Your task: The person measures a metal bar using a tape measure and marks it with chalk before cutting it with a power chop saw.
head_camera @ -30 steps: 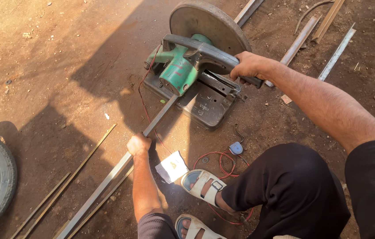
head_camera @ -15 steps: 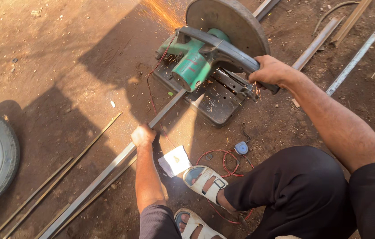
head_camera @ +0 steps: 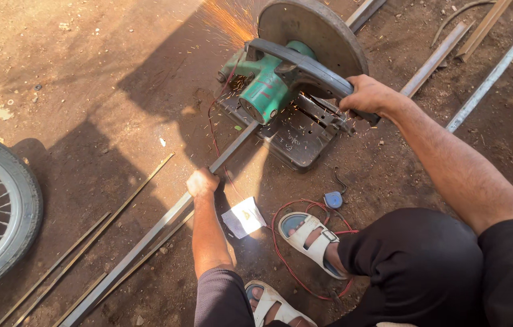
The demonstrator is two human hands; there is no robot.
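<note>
We are cutting a long steel bar on a green chop saw that sits on the bare dirt ground. Our right hand is wrapped tight around the saw's black handle, pressing the head down; our left hand is closed over the bar just short of the saw's base, pinning it to the ground. The bar runs from under the guarded blade diagonally down to the lower left edge of the view.

Sparks spray away from us, behind the saw, so the disc seems to be biting. To do this well, we judge that the pressure on the handle should be steady and moderate, letting the disc work rather than forcing it. The left hand should keep the bar flat and straight against the vise, since a long unsupported length could twist and pinch the disc.

The red cable loops near our sandalled foot, beside a scrap of paper and a small blue tape measure; we would keep feet clear of it. Thin rods lie beside the bar, and a wheel stands at left.
</note>
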